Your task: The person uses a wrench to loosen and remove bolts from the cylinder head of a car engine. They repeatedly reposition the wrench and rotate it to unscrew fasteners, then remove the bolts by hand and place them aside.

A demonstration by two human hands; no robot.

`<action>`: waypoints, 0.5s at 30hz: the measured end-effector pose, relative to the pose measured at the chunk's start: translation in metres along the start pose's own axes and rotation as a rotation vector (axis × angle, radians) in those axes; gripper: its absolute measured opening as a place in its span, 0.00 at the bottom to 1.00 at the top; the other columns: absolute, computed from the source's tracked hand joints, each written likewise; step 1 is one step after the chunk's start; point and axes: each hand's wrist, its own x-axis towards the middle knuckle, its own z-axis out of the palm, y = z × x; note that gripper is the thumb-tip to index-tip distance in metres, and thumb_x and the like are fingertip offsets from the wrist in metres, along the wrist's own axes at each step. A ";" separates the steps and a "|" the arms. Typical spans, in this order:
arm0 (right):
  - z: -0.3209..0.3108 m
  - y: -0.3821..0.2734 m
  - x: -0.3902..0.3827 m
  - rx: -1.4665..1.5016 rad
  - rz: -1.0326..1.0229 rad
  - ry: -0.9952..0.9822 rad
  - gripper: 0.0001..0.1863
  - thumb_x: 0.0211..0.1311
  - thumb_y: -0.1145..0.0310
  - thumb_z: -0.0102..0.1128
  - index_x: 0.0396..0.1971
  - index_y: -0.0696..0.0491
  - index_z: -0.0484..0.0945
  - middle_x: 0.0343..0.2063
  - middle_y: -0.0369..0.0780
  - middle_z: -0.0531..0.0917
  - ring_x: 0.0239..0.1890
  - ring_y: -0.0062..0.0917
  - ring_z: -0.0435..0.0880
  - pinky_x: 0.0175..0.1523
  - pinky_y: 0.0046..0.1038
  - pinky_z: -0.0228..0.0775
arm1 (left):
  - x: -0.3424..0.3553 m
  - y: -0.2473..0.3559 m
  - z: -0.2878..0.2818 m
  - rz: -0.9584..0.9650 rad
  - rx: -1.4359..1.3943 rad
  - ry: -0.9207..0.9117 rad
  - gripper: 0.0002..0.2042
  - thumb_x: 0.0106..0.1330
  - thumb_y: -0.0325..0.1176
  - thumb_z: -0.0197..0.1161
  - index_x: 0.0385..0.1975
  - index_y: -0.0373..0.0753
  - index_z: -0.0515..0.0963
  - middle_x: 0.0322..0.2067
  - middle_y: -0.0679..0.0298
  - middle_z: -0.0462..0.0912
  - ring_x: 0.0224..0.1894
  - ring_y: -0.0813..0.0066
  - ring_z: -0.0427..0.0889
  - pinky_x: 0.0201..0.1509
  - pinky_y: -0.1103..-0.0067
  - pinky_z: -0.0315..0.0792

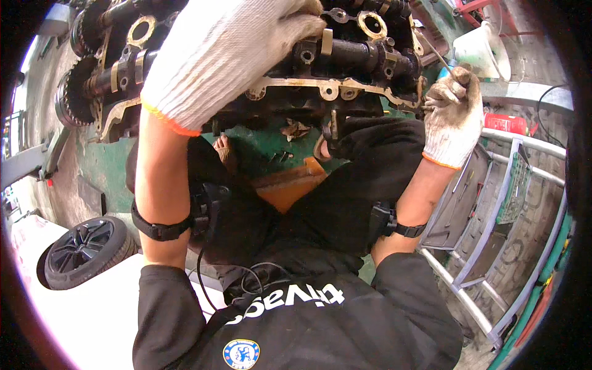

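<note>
A dark engine cylinder head (351,58) with camshafts and toothed sprockets (77,92) spans the top. My left hand (222,55), in a white knit glove, reaches over it with fingers curled at the middle of its upper part; what they grip is hidden. My right hand (453,114), in a soiled white glove, is closed on a thin metal rod (441,58) just right of the engine, the rod angling up and left.
Right are a white container (478,52), a red canister (505,124) and an aluminium ladder-like frame (515,179). Lower left, a wheel (83,251) lies on a white surface (74,308). An orange object (290,188) and small dark parts (280,157) lie below the engine, between my legs.
</note>
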 end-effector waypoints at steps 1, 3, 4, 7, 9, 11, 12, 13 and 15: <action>0.000 0.000 0.001 -0.035 -0.027 0.007 0.11 0.77 0.66 0.56 0.42 0.60 0.76 0.32 0.37 0.78 0.29 0.18 0.72 0.35 0.22 0.68 | -0.005 0.003 0.000 -0.008 0.034 0.023 0.12 0.69 0.37 0.67 0.41 0.34 0.87 0.34 0.56 0.87 0.38 0.61 0.86 0.46 0.71 0.80; -0.001 0.000 0.000 0.004 -0.014 -0.025 0.10 0.77 0.67 0.56 0.44 0.60 0.76 0.34 0.38 0.79 0.30 0.18 0.72 0.35 0.21 0.69 | -0.006 0.007 0.004 -0.052 0.060 0.055 0.13 0.68 0.38 0.68 0.39 0.33 0.87 0.31 0.58 0.87 0.34 0.64 0.86 0.44 0.71 0.80; -0.001 0.000 0.000 0.041 -0.004 -0.035 0.10 0.77 0.67 0.56 0.44 0.60 0.76 0.35 0.38 0.80 0.30 0.18 0.73 0.36 0.21 0.69 | -0.007 0.008 0.005 -0.074 0.072 0.070 0.13 0.68 0.39 0.69 0.38 0.33 0.87 0.30 0.58 0.87 0.33 0.65 0.85 0.43 0.71 0.80; -0.003 0.000 0.000 0.018 -0.028 -0.004 0.10 0.77 0.67 0.56 0.45 0.61 0.75 0.37 0.39 0.81 0.30 0.17 0.73 0.35 0.20 0.70 | -0.010 0.005 0.005 -0.075 0.045 0.036 0.15 0.69 0.40 0.68 0.38 0.32 0.87 0.31 0.57 0.87 0.35 0.65 0.85 0.44 0.71 0.80; -0.005 0.000 0.001 0.006 -0.036 -0.015 0.10 0.78 0.67 0.56 0.45 0.61 0.75 0.37 0.39 0.81 0.30 0.17 0.73 0.35 0.20 0.70 | -0.008 -0.002 0.004 -0.053 -0.025 -0.013 0.15 0.70 0.40 0.67 0.39 0.32 0.87 0.32 0.56 0.87 0.37 0.64 0.85 0.45 0.71 0.80; -0.006 -0.001 0.002 -0.005 -0.035 -0.073 0.11 0.78 0.67 0.56 0.46 0.61 0.76 0.37 0.38 0.80 0.30 0.17 0.73 0.35 0.20 0.70 | -0.001 -0.005 0.007 0.026 0.008 -0.007 0.14 0.71 0.40 0.66 0.39 0.32 0.87 0.33 0.55 0.87 0.39 0.64 0.85 0.46 0.72 0.80; -0.006 -0.002 0.002 -0.004 -0.035 -0.064 0.11 0.78 0.67 0.56 0.46 0.61 0.76 0.37 0.38 0.80 0.31 0.17 0.73 0.36 0.20 0.70 | 0.004 -0.004 0.006 0.066 0.025 -0.003 0.14 0.72 0.40 0.65 0.39 0.32 0.87 0.34 0.55 0.87 0.40 0.65 0.85 0.46 0.72 0.80; -0.007 -0.002 0.002 -0.003 -0.035 -0.056 0.11 0.78 0.67 0.56 0.46 0.61 0.76 0.37 0.38 0.80 0.31 0.17 0.73 0.36 0.20 0.70 | 0.006 -0.002 0.007 0.057 0.052 -0.002 0.15 0.71 0.40 0.66 0.38 0.32 0.87 0.34 0.55 0.87 0.39 0.64 0.85 0.46 0.72 0.80; -0.007 -0.002 0.002 0.001 -0.033 -0.043 0.11 0.78 0.67 0.56 0.47 0.61 0.76 0.37 0.38 0.80 0.31 0.17 0.73 0.36 0.20 0.70 | 0.012 0.006 0.002 -0.112 0.045 -0.092 0.15 0.70 0.41 0.67 0.38 0.32 0.88 0.33 0.55 0.87 0.38 0.64 0.86 0.44 0.73 0.80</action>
